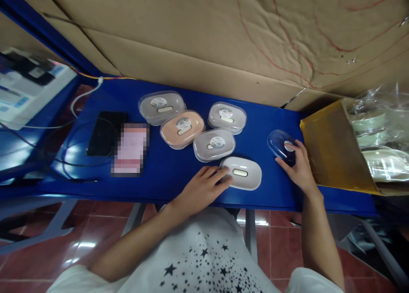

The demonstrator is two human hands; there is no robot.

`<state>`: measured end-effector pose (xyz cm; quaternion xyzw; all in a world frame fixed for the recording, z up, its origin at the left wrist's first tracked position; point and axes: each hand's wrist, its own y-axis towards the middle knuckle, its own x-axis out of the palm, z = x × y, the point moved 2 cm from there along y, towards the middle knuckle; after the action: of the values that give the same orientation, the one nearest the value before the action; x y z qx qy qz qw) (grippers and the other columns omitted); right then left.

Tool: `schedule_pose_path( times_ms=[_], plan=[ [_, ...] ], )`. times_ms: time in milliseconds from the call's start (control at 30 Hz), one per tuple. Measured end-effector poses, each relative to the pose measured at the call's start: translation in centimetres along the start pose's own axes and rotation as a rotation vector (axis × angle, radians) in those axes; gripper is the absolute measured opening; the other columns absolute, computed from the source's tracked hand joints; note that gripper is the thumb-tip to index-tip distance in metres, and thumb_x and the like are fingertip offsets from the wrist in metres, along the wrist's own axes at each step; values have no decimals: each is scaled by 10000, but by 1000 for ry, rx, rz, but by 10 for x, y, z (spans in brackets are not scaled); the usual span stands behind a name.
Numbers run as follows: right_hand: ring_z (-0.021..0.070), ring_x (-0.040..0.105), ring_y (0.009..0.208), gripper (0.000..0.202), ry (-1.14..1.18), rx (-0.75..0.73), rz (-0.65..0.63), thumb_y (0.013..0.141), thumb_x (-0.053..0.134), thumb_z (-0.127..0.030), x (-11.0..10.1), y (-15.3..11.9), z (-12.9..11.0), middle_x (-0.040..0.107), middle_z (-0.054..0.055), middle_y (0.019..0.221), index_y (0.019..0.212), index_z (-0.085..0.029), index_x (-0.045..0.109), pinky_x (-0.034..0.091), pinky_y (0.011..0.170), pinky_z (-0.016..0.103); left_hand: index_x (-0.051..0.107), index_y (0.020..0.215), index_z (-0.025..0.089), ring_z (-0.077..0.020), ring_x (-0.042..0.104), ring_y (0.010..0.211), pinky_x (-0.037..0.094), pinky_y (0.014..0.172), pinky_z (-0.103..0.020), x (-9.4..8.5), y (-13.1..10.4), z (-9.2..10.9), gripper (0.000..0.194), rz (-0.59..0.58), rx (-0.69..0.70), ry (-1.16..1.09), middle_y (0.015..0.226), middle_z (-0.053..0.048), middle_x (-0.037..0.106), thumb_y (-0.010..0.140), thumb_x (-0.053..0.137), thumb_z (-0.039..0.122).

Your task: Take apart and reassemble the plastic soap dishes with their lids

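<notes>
A white oval soap dish (251,178), uncovered and with a pale slot in its middle, lies near the table's front edge. My left hand (207,184) grips its left end between thumb and bent fingers. To the right is a clear oval lid (277,143) with a round label, resting on the table or just above it. My right hand (298,163) has its thumb and fingers closed around the lid's right side. Behind the dish sit several lidded, labelled soap dishes: a peach one (174,133) and grey ones, including a nearer grey dish (204,150).
An open carton (335,150) with plastic-wrapped green and cream dishes (385,163) stands at the right. At the left lie a black device (105,133), a blurred-out phone (130,150) and cables. Brown cardboard (198,50) lines the back of the blue table (159,173).
</notes>
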<state>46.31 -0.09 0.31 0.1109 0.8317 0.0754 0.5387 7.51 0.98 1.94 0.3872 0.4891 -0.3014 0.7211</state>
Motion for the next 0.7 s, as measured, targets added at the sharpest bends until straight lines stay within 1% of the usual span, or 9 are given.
schedule_pose_path(
  times_ms=[67, 133, 167, 233, 300, 367, 467, 567, 700],
  plan=[
    [389, 550, 1457, 533, 86, -40, 1, 968, 733, -558, -4, -6, -10, 558, 166, 1540, 1405, -278, 608, 455, 1191, 634, 672, 1319, 211, -251, 676, 1104, 578, 941, -410, 1, -1, 2, 310, 20, 14, -4, 1420, -104, 665, 1057, 555, 92],
    [371, 599, 1411, 485, 161, -86, -3, 982, 739, -502, -6, -16, -30, 607, 157, 1491, 1397, -285, 613, 483, 1184, 615, 631, 1395, 224, -244, 696, 1106, 599, 928, -401, 3, -6, 3, 352, 56, -4, -32, 1397, -111, 669, 1077, 531, 109],
    [366, 601, 1414, 478, 194, -112, -28, 986, 744, -473, -6, -23, -43, 609, 153, 1495, 1407, -293, 608, 497, 1181, 606, 599, 1443, 233, -249, 701, 1142, 609, 942, -405, 4, -9, 3, 371, 77, -27, -55, 1406, -119, 661, 1091, 531, 140],
    [358, 579, 1450, 486, 245, -177, -123, 993, 751, -423, -3, -39, -72, 588, 140, 1537, 1438, -310, 592, 525, 1175, 582, 526, 1526, 243, -273, 688, 1253, 624, 993, -427, 6, -14, 2, 411, 120, -93, -109, 1462, -145, 625, 1116, 543, 234],
    [352, 529, 1508, 507, 269, -251, -224, 1007, 741, -381, 2, -54, -98, 551, 127, 1584, 1481, -324, 570, 541, 1183, 566, 478, 1564, 237, -294, 658, 1345, 631, 1040, -451, 8, -16, 0, 454, 149, -144, -159, 1523, -174, 579, 1125, 551, 329],
    [354, 459, 1568, 537, 263, -319, -270, 1022, 724, -339, 6, -64, -116, 521, 120, 1612, 1527, -333, 541, 533, 1207, 577, 451, 1579, 230, -300, 646, 1380, 641, 1053, -458, 9, -15, -2, 487, 155, -161, -197, 1556, -189, 552, 1127, 542, 385],
    [365, 383, 1614, 601, 214, -391, -271, 1027, 717, -294, 11, -69, -128, 510, 114, 1626, 1585, -341, 497, 504, 1239, 615, 431, 1592, 243, -293, 637, 1402, 642, 1071, -468, 10, -15, -5, 490, 115, -157, -241, 1572, -177, 544, 1134, 517, 397],
    [363, 355, 1629, 644, 172, -433, -275, 1028, 719, -287, 13, -68, -128, 526, 103, 1620, 1617, -350, 466, 495, 1249, 623, 458, 1576, 245, -282, 636, 1405, 633, 1091, -467, 11, -17, -7, 466, 92, -153, -258, 1571, -166, 546, 1135, 516, 382],
    [349, 360, 1629, 660, 189, -451, -248, 1013, 741, -278, 18, -67, -127, 539, 106, 1599, 1611, -341, 472, 500, 1250, 609, 488, 1558, 231, -273, 638, 1402, 633, 1092, -450, 13, -17, -7, 451, 107, -162, -275, 1579, -164, 542, 1134, 518, 380]
  ],
)
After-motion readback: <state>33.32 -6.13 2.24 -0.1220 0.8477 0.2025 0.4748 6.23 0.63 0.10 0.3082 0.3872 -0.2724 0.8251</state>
